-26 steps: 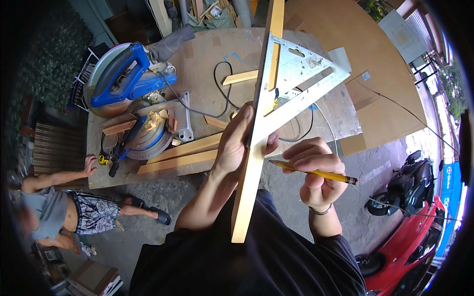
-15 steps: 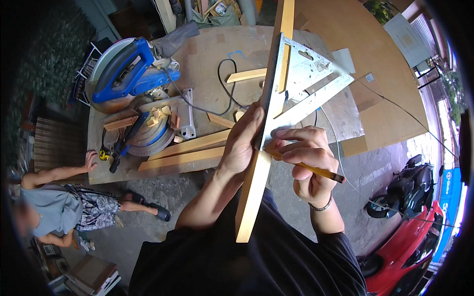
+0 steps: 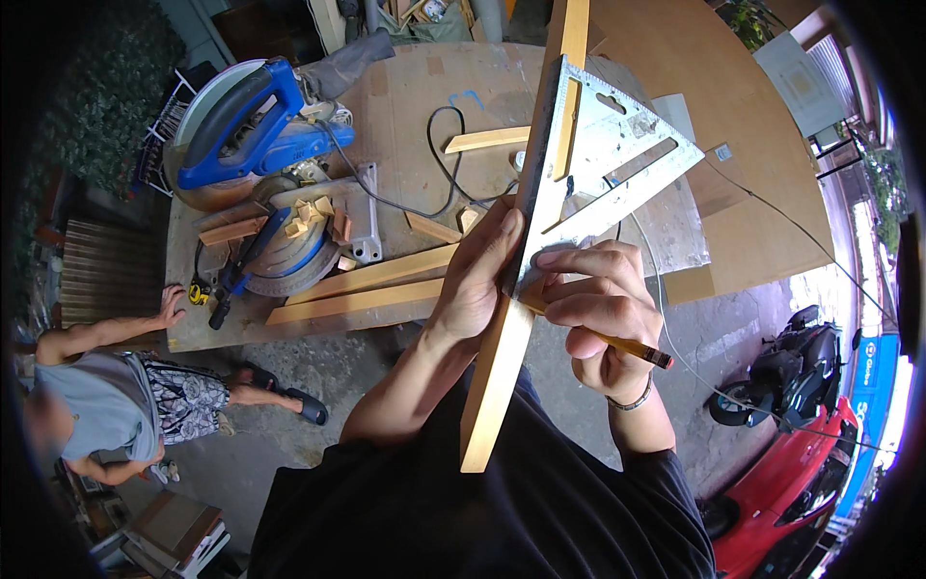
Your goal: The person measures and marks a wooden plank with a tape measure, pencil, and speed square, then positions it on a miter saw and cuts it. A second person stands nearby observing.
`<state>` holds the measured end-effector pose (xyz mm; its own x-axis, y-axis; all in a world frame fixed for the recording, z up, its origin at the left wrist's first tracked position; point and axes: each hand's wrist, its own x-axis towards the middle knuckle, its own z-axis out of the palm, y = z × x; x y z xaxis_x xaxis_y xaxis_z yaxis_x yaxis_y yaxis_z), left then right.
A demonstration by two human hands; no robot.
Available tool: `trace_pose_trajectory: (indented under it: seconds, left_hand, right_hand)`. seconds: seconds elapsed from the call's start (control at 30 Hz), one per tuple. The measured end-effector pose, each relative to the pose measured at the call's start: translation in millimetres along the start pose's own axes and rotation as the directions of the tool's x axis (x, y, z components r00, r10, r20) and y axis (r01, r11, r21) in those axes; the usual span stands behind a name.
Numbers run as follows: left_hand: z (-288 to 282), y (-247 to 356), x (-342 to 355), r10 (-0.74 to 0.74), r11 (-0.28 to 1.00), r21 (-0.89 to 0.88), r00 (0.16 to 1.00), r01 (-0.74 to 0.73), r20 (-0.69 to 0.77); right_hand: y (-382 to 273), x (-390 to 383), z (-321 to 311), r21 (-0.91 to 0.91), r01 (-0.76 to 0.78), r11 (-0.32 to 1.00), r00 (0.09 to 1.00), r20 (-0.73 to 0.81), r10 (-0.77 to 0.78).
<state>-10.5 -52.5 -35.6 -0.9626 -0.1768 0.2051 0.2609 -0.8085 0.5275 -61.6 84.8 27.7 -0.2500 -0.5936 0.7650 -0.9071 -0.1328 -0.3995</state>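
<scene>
My left hand (image 3: pixel 477 275) is closed on a pale wooden strip (image 3: pixel 492 396) held lengthwise, its thumb along the dark lipped edge of a silver triangular square (image 3: pixel 608 140) lying over the strip. My right hand (image 3: pixel 603 318) grips a yellow pencil (image 3: pixel 632 349) between curled fingers, with a fingertip on the square near its lower corner. The pencil's point meets the strip at that corner, largely hidden by fingers and square.
A worktable (image 3: pixel 405 92) carries a blue mitre saw (image 3: pixel 260 135), cables, loose wooden strips (image 3: pixel 357 299) and offcuts. Brown board (image 3: pixel 733 87) lies at right. Another person (image 3: pixel 92 405) leans a hand on the table at left. A motorcycle (image 3: pixel 781 372) and red car (image 3: pixel 772 473) stand right.
The strip, square and my left hand have shifted rightward. My right hand has moved up and inward, bringing the pencil point from beside the strip onto it.
</scene>
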Motion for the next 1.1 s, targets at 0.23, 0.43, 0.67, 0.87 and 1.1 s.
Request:
trace_pose_trajectory:
  seconds: [0.23,0.43,0.67,0.87,1.1]
  left_hand:
    - [6,3,1,0.003,0.999,0.042,0.996,0.001,-0.090]
    - [9,8,-1,-0.019,1.000,0.007,0.999,0.019,-0.036]
    - [4,3,0,-0.003,0.995,0.101,1.000,0.006,-0.030]
    - [5,3,0,-0.002,0.987,0.163,1.000,0.005,-0.018]
    - [-1,1,-1,-0.014,0.996,0.094,0.999,0.009,0.045]
  right_hand:
    - [7,-1,-2,0.015,-0.044,0.999,0.998,-0.053,0.045]
    - [8,1,-2,0.027,-0.048,0.998,0.996,-0.068,0.050]
    - [6,3,-4,-0.002,0.022,1.000,1.000,-0.016,-0.022]
    - [4,2,-5,0.028,0.025,0.999,1.000,0.000,-0.025]
    - [6,3,-8,0.014,0.003,1.000,1.000,-0.014,-0.003]
